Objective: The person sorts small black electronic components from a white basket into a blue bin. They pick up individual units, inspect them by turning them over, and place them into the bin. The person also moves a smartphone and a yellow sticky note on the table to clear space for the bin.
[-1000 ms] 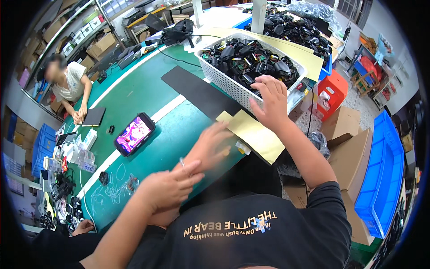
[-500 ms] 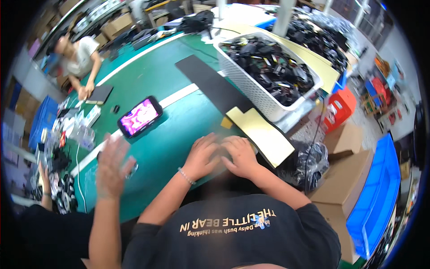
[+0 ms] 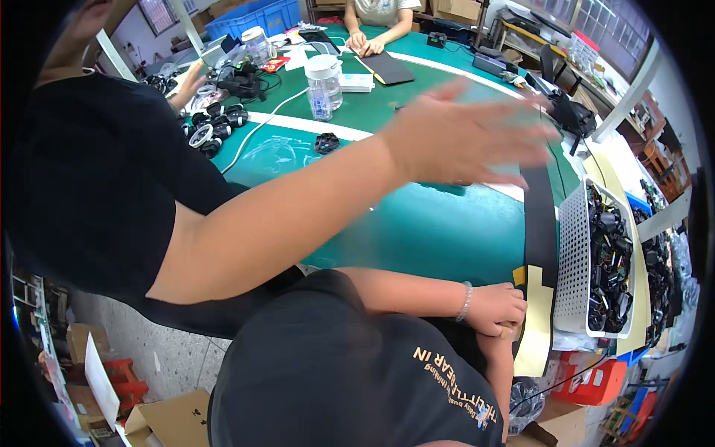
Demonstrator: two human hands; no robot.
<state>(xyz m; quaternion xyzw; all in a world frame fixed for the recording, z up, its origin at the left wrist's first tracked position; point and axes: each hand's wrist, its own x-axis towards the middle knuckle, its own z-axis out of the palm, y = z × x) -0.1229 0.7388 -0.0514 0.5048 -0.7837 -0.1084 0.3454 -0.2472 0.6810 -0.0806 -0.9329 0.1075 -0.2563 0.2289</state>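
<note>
My left hand [image 3: 497, 307], with a beaded bracelet at the wrist, is closed over my right hand near the table's right front edge. The right hand [image 3: 508, 332] is mostly covered, so its finger position is hard to make out. Beside them lies a pale yellow strip [image 3: 535, 328], partly on a long black strip [image 3: 539, 223]. From the left, a co-worker's arm reaches across the green table [image 3: 417, 238], its blurred hand [image 3: 469, 141] spread above the surface and touching nothing that I can see.
A white perforated basket [image 3: 572, 261] full of black parts stands right of the black strip. Clear plastic jars [image 3: 323, 82] and a small black part [image 3: 326, 143] are on the table. Another person's hands [image 3: 366, 46] rest near a dark folder [image 3: 389, 68] at the far side.
My view has swung left. My hands, side by side before, now overlap with the left on top. The co-worker's arm has extended across the table, and the lit phone is hidden behind their hand.
</note>
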